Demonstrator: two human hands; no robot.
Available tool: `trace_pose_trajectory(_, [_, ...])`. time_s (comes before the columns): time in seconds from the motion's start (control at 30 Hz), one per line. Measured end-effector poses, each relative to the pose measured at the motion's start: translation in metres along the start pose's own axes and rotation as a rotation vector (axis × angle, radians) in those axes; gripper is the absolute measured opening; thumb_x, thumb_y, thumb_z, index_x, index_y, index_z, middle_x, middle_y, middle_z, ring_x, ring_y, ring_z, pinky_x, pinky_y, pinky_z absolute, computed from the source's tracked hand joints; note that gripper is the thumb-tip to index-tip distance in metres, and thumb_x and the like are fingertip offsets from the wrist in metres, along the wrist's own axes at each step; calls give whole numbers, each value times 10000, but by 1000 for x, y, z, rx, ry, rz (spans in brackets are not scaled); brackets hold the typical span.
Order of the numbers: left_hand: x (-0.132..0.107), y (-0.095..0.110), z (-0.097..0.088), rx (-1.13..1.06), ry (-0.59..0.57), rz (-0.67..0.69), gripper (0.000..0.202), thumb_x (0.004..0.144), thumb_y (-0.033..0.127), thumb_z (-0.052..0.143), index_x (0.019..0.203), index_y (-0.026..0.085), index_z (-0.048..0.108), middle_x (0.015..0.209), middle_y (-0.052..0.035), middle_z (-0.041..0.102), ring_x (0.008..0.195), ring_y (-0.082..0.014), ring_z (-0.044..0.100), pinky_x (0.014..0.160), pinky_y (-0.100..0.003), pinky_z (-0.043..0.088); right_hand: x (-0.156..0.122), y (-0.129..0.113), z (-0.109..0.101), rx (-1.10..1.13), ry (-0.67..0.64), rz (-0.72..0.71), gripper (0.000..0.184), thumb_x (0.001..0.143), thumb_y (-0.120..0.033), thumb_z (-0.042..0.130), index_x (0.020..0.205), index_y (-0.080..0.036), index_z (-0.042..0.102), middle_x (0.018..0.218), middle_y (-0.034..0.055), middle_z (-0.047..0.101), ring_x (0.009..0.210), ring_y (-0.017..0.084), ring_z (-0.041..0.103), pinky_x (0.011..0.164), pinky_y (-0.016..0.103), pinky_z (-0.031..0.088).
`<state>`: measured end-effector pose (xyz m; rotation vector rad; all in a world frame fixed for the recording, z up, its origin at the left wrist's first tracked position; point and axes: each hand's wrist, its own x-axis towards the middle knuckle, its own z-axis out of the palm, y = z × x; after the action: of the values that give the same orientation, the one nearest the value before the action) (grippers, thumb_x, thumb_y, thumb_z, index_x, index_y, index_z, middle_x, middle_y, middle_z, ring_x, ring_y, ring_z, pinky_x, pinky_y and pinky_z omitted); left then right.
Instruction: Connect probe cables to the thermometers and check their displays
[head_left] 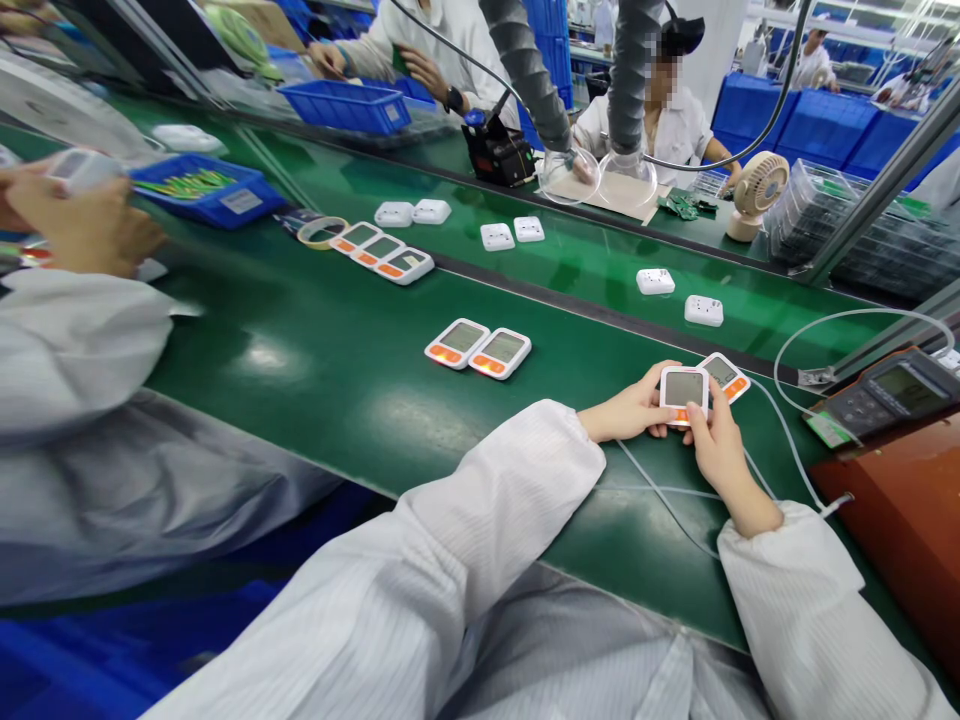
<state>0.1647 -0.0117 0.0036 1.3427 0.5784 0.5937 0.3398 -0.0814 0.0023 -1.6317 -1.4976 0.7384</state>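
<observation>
Nearby, both hands (679, 425) clasp a device (683, 390) touching another device (726, 375).

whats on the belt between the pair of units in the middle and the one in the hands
Nothing: in the head view, bare green belt separates the middle pair from the held unit.

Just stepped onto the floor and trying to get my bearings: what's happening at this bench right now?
A person in a white coat holds a small white display unit with both hands, left hand on its left edge, right hand on its lower right corner, above a green conveyor belt. A second unit lies just behind it. Two more units sit farther left, three beyond. On the left, a co-worker's hand holds another item near a blue tray.
</observation>
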Motion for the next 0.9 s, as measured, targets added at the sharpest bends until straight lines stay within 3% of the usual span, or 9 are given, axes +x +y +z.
trace_pose_trajectory(0.9, [-1,1,0,-18,-3,-5,848,841,397,760,1491,237,240,870,8,630,603,-81,589,609,-242,512,0,0,0,8,-2,14,686,932,-549,466,1492,-154,437,625,-14,629,590,217,632,639,341,521])
